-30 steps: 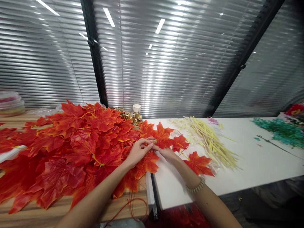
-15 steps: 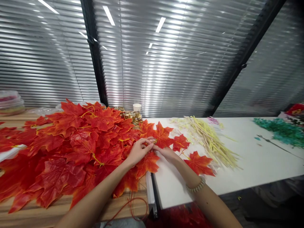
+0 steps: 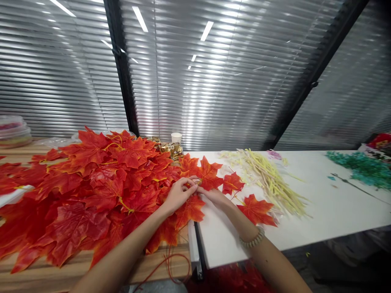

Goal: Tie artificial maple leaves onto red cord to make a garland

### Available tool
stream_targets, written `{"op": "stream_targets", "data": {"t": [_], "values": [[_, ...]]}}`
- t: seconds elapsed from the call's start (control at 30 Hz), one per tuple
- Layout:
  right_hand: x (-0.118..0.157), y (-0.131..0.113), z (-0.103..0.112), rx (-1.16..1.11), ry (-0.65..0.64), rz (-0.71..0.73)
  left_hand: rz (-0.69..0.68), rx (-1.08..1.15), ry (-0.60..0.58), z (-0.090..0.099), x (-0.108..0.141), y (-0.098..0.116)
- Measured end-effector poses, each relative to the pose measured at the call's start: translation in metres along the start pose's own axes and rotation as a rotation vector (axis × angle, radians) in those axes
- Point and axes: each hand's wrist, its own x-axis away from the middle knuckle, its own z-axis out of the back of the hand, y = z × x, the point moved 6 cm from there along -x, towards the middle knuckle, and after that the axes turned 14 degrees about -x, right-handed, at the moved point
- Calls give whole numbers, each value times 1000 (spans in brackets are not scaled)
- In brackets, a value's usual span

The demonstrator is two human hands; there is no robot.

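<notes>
My left hand [image 3: 180, 194] and my right hand [image 3: 216, 197] meet fingertip to fingertip over the gap between two tables. Both are closed in a pinch at the yellowish stem end of a red-orange artificial maple leaf [image 3: 209, 173], which spreads just beyond the fingers. The exact grip is partly hidden. Below the hands hangs another maple leaf [image 3: 191, 210]. A large heap of the same leaves [image 3: 122, 179] lies left of my hands. To the right are a smaller leaf [image 3: 232, 183] and a single leaf [image 3: 257, 209]. A thin red cord [image 3: 168, 260] loops down at the wooden table's edge.
Yellow dried stalks [image 3: 275, 183] lie on the white table [image 3: 324, 203], with teal foliage [image 3: 357, 167] farther right. A paper cup [image 3: 176, 138] and gold wrappers [image 3: 172, 150] stand behind the heap. Plastic tubs [image 3: 14, 132] are far left. Blinds [image 3: 195, 81] cover the windows behind.
</notes>
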Motion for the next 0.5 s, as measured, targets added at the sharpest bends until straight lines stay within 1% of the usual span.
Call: {"op": "stream_targets", "data": {"t": [0.33, 0.43, 0.5], "values": [[0, -6, -3, -15, -9, 24, 0, -3, -4, 0, 0, -1], [9, -15, -5, -26, -32, 36, 8, -15, -2, 0, 0, -2], [20, -24, -6, -49, -56, 78, 14, -19, -1, 0, 0, -3]]}}
